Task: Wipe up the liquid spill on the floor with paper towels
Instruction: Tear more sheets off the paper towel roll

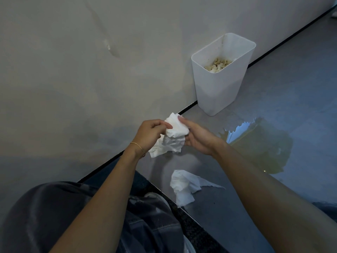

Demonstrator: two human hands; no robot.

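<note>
A crumpled white paper towel (174, 136) is held up in front of me by both hands. My left hand (149, 135) pinches its left side with curled fingers. My right hand (197, 136) grips its right side, thumb across the top. A second crumpled paper towel (184, 187) lies on the grey floor below my hands. The yellowish liquid spill (259, 147) spreads over the floor to the right of my right hand, with a bright reflection at its near-left edge.
A white plastic bin (218, 92) stands against the pale wall (91, 70), beyond the spill, with soiled crumpled paper inside. A dark strip runs along the wall's base. My knee in dark trousers (82, 216) fills the lower left.
</note>
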